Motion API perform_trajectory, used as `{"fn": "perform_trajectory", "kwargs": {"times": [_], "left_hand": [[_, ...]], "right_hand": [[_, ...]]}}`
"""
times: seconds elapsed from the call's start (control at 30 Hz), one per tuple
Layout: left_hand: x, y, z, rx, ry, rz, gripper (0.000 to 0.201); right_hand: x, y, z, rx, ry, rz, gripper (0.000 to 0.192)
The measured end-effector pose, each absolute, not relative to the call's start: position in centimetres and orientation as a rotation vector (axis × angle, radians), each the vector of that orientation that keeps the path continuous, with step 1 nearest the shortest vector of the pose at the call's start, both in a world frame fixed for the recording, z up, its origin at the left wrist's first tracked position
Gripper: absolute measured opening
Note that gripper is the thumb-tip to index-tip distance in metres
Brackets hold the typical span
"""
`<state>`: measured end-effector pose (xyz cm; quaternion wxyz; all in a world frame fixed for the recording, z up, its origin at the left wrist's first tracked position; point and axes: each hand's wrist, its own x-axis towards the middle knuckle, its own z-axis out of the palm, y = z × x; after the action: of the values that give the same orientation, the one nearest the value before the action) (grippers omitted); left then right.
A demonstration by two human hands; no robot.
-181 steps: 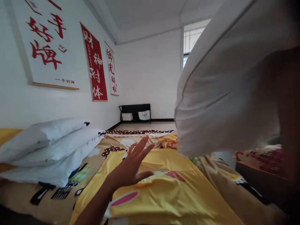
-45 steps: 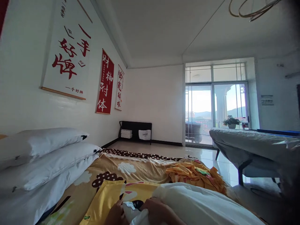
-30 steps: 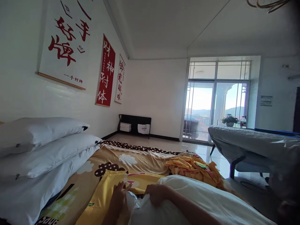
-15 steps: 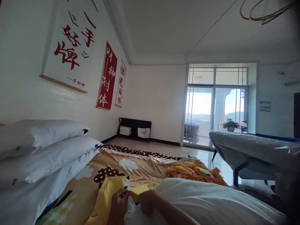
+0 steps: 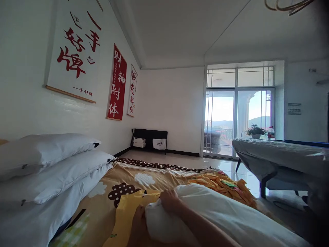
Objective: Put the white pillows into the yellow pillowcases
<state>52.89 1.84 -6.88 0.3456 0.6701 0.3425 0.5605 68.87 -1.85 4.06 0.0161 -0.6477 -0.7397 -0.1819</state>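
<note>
A plump white pillow [image 5: 221, 212] lies across the bed, its near end bunched toward my hands. Under and beside that end a yellow pillowcase [image 5: 124, 211] is spread out. My left hand [image 5: 138, 219] is closed at the pillowcase, close against the pillow's left corner; its fingertips are partly hidden. With fingers curled, my right hand [image 5: 169, 200] grips the pillow's upper corner, where the yellow cloth meets it. Whether that hand also holds the cloth's edge, I cannot tell.
White pillows [image 5: 64, 175] are stacked on the left. A crumpled orange cloth [image 5: 231, 188] lies beyond the white pillow on the patterned bedsheet [image 5: 102, 206]. A plastic-covered grey piece of furniture [image 5: 277, 157] stands at the right. A low black rack [image 5: 149, 135] is by the far wall.
My right hand has moved up and away from me with the pillow's corner. My left hand has shifted slightly right, and the pillow's end now covers more of the yellow cloth.
</note>
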Motion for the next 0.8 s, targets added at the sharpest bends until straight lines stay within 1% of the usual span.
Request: {"fn": "perform_trajectory", "kwargs": {"times": [0.1,0.23,0.33,0.4,0.43,0.53,0.6,0.7,0.8], "left_hand": [[52.7,1.9,-7.3,1.820,0.914,1.444,0.031],[51.4,1.9,-7.1,1.916,0.990,1.391,0.038],[50.3,1.4,-7.4,1.994,1.109,1.577,0.043],[49.7,0.5,-8.1,2.033,1.189,1.687,0.039],[49.6,-0.1,-8.5,2.072,1.220,1.644,0.034],[49.7,-2.8,-9.4,2.228,1.234,1.263,0.023],[50.2,-4.8,-9.4,2.288,1.205,1.105,0.019],[50.7,-7.2,-8.4,2.319,1.189,1.003,0.027],[50.3,-8.5,-7.1,2.320,1.180,0.937,0.030]], "right_hand": [[67.6,-3.8,1.7,-2.053,-2.214,-0.594,0.035],[66.6,-6.0,0.2,-2.005,-2.239,-0.599,0.038],[66.6,-7.0,0.1,-1.957,-2.246,-0.618,0.049],[66.7,-7.3,-0.1,-1.922,-2.241,-0.648,0.055],[66.8,-7.3,-0.3,-1.897,-2.242,-0.665,0.056],[66.8,-7.2,-0.8,-1.817,-2.242,-0.694,0.057],[66.8,-7.2,-0.8,-1.775,-2.234,-0.676,0.056],[66.8,-8.0,-0.9,-1.731,-2.164,-0.655,0.057],[66.9,-10.4,-1.4,-1.592,-2.176,-0.646,0.055]]}}
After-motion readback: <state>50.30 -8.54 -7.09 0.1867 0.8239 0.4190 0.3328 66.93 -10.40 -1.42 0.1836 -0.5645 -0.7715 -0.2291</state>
